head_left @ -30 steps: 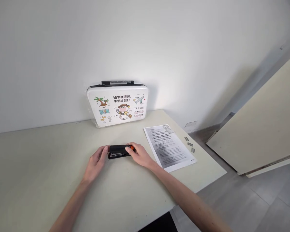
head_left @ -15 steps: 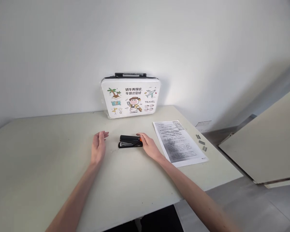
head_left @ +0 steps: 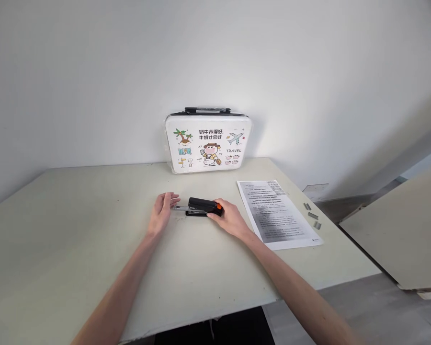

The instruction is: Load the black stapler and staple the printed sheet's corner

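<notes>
Right hand (head_left: 233, 219) clasps the orange-marked rear of a slim black stapler (head_left: 201, 205); the left hand (head_left: 161, 211), fingers loosely parted, is beside its protruding silver metal tray (head_left: 181, 208), contact unclear. It looks light, stiff, smooth, best held by that rear, and points leftward between both hands over the pale greenish table (head_left: 93, 230).

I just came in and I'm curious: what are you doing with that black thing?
A person's right hand holds the back of a black stapler over the table. A thin metal piece sticks out of its front, with the left hand right by it; whether they touch is hard to tell. A printed sheet and three grey strips lie to the right.
</notes>
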{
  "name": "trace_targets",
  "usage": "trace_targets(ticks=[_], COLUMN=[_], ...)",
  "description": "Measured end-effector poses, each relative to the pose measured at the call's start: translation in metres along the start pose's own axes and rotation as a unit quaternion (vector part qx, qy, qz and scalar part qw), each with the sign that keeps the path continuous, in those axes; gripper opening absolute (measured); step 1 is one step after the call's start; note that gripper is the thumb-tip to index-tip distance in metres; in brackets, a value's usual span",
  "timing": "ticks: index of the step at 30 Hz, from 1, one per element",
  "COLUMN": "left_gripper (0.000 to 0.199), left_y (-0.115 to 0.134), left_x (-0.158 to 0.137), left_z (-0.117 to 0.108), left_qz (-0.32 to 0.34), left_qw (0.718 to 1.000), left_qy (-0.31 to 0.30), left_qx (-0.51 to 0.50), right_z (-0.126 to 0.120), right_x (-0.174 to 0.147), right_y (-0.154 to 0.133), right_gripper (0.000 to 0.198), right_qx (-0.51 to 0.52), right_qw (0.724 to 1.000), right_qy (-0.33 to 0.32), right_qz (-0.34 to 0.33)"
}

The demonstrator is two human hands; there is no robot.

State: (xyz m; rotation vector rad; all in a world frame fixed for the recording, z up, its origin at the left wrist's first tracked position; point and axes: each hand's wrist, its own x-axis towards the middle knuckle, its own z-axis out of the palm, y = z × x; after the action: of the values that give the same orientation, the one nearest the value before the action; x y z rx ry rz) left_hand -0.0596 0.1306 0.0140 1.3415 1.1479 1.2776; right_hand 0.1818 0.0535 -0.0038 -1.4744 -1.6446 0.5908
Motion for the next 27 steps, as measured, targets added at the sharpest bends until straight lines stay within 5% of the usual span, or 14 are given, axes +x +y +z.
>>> trace_targets(ticks=[7, 13, 21, 27], left_gripper=[0.04, 0.038, 0.035, 0.031], left_y=[-0.002, -0.009, -0.011, -0.009], left_x=[-0.005, -0.009, -0.012, -0.009], left_z=[0.006, 0.011, 0.013, 0.014], left_qz=[-0.103, -0.214, -0.234, -0.198], left_qw=[0.98, 0.936, 0.921, 0.941], left_qy=[-0.015, -0.064, -0.092, -0.064], left_qx=[-0.173, -0.271, -0.298, -0.266], right_z=[0.006, 0.007, 0.007, 0.004], right_x=[-0.012, -0.016, -0.019, -0.018], right_y=[-0.011, -0.014, -0.013, -0.017], right_gripper=[0.019, 0.045, 0.041, 0.044], right_qx=[-0.057, -0.08, -0.12, -0.089], right_qw=[0.989, 0.952, 0.945, 0.944], right_qy=[0.093, 0.156, 0.149, 0.194], right_qz=[-0.102, -0.25, -0.266, -0.251])
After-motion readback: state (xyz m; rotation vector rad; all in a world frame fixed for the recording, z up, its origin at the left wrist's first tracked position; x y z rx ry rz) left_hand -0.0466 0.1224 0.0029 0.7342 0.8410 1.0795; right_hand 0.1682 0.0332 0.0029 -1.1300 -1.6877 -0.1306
